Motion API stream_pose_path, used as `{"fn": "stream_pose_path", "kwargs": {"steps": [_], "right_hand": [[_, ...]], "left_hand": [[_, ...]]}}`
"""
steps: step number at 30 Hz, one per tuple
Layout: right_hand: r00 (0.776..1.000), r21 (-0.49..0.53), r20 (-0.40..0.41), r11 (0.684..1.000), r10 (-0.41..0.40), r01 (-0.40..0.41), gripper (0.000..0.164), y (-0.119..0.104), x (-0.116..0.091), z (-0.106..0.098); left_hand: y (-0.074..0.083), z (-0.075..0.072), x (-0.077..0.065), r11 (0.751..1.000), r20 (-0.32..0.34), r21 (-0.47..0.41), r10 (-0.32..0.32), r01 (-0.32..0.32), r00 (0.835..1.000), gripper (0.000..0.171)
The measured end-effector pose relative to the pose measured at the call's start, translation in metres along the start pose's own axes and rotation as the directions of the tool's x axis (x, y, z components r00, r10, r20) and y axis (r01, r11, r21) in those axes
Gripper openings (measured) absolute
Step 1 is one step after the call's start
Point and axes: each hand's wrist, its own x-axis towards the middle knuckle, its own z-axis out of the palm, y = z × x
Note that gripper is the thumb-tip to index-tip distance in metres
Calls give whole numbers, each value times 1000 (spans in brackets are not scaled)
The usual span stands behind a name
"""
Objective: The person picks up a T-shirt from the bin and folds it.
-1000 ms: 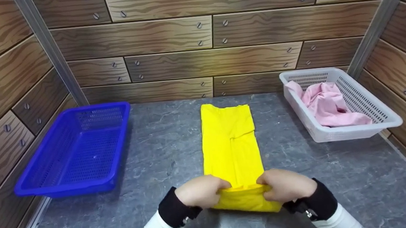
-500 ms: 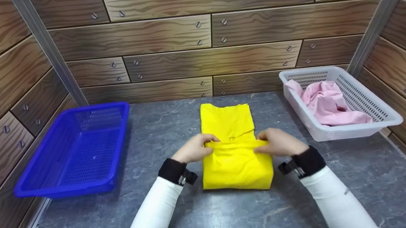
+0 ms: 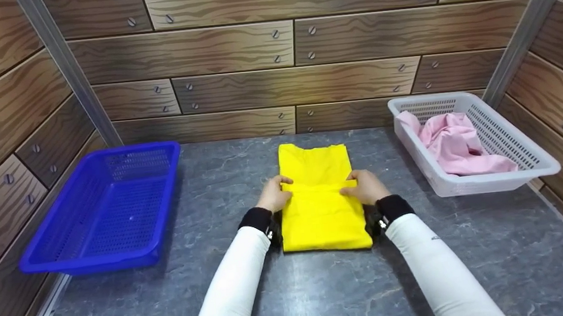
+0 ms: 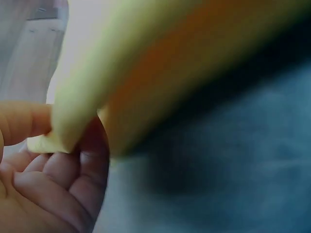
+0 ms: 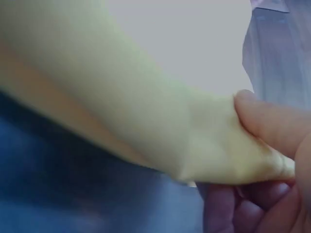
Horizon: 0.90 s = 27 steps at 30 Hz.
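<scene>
"Meanwhile, your hands?"
"My left hand [image 3: 273,194] and right hand [image 3: 367,186], nearly closed, pinch the side edges of the yellow cloth [image 3: 324,220], midway across the tabletop [image 3: 324,297]."
"Room?"
"Open surface either side, bounded by a blue basket [image 3: 92,262], left, and a white basket [image 3: 497,178] holding pink cloth [image 3: 456,140], right."

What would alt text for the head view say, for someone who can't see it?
A person's left hand and right hand pinch opposite sides of a partly folded yellow cloth on a grey table. A blue basket stands to the left; a white basket holding crumpled pink cloth stands to the right.
</scene>
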Motion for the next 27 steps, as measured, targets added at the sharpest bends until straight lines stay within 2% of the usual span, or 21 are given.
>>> {"fn": "stream_pose_path", "kwargs": {"steps": [3, 6, 9, 11, 13, 17, 19, 21, 27], "right_hand": [[999, 21, -1, 999, 46, -46, 49, 8, 2, 9], [995, 57, -21, 994, 94, -92, 52, 12, 1, 11], [989, 106, -33, 985, 143, -138, 52, 15, -8, 10], [984, 178, -5, 969, 177, -174, 52, 16, -19, 9], [977, 257, 37, 943, 210, -212, 50, 19, -33, 7], [965, 363, 128, 894, 230, -262, 39, 22, -63, 3], [964, 368, 164, 894, 209, -256, 30, 23, -75, 1], [965, 354, 205, 907, 163, -229, 23, 25, -85, 0], [951, 321, 308, 941, 2, -105, 28, 29, -101, -4]], "left_hand": [[-5, 6, 4, 997, -24, -33, -68, 67, 997, 30], [-5, 5, 5, 991, -28, -61, -118, 117, 993, 30], [-6, 0, 0, 979, 7, -113, -173, 173, 985, 37], [-8, -5, -7, 957, 45, -183, -219, 224, 975, 42], [-11, -9, -17, 925, 91, -266, -256, 271, 962, 44], [-18, -14, -40, 873, 160, -382, -261, 303, 952, 45], [-21, -15, -52, 860, 191, -408, -249, 308, 949, 44], [-23, -17, -62, 857, 225, -411, -234, 310, 946, 41], [-29, -23, -85, 879, 332, -368, -179, 302, 926, 24]]}}
